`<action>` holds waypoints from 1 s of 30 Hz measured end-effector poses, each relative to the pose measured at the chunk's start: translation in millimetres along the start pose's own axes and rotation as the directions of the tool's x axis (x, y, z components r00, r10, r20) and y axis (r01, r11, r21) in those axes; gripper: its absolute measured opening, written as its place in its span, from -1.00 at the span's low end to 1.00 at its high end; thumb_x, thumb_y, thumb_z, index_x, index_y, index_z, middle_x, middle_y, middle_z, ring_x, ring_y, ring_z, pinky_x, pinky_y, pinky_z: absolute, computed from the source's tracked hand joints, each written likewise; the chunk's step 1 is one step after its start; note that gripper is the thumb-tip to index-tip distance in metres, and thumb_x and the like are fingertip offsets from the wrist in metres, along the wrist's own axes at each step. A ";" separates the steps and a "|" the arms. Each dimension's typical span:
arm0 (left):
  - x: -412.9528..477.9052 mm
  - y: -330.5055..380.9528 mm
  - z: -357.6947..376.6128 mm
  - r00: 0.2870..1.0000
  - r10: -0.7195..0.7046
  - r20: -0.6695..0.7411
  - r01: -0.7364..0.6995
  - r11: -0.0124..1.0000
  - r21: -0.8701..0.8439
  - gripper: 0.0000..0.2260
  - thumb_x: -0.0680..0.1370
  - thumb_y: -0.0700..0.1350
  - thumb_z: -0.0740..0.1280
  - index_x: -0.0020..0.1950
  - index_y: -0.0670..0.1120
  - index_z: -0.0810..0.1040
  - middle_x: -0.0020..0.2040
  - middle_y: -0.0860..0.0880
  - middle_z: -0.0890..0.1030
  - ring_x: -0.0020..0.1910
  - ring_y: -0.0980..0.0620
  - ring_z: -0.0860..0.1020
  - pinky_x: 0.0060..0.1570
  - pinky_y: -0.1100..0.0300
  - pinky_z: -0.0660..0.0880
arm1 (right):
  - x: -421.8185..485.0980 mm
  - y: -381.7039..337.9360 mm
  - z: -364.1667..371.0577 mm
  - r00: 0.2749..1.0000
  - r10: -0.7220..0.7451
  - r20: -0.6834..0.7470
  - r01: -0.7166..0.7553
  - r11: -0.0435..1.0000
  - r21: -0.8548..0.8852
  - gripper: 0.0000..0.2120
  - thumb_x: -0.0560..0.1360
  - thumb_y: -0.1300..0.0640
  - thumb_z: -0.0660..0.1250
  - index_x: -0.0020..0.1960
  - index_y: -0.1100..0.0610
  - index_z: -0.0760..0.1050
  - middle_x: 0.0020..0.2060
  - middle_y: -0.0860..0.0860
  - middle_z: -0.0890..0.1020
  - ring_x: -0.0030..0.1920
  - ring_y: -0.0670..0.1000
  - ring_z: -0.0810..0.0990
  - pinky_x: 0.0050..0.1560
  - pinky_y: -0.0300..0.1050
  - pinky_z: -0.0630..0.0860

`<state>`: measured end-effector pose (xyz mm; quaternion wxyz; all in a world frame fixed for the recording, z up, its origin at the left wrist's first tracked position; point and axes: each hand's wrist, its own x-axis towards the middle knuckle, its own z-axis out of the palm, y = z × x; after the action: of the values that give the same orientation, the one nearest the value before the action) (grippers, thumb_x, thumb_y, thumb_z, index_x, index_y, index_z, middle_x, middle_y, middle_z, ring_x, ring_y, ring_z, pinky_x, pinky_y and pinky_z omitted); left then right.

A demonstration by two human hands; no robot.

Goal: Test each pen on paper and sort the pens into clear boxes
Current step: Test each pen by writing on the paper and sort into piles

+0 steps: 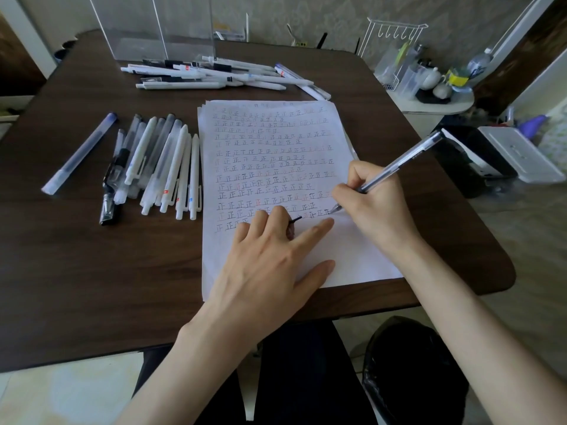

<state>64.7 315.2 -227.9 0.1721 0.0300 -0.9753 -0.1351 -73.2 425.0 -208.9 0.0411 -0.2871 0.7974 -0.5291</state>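
Observation:
A white sheet of paper (343, 256), filled with rows of handwritten test marks, lies on the dark wooden table (92, 271). My right hand (374, 204) grips a clear pen (399, 162) whose tip touches the paper at the end of a lower row. My left hand (270, 262) rests on the sheet and holds it down, with a small dark pen cap (295, 220) peeking out between its fingers. Several white and clear pens (159, 167) lie in a pile left of the paper. Another pile of pens (214, 75) lies behind it. Clear boxes (153, 26) stand at the table's far edge.
A single frosted pen with a blue cap (80, 153) lies apart at the left. A black bin (414, 372) stands on the floor by my right side. A side table (429, 102) with a tea set and a white wire rack (392, 38) stands at right, beside a white device (518, 154).

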 end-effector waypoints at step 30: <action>-4.5 -38.9 -43.7 0.865 -0.499 -0.042 0.374 0.700 -0.608 -0.91 0.45 -0.09 0.42 -0.17 -0.10 0.64 -0.38 0.15 0.56 -0.48 0.27 0.48 -0.46 0.47 0.29 | -12.1 -40.8 41.0 0.980 -0.059 0.190 -0.065 0.808 0.586 -0.68 0.56 0.02 0.13 -0.27 0.19 0.39 -0.54 0.04 0.52 -0.51 0.01 0.46 -0.45 -0.17 0.33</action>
<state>84.4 267.2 -200.5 0.2346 0.2212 -0.8276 -0.4595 -31.2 386.1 -194.3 0.2085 -0.3102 0.5864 -0.7186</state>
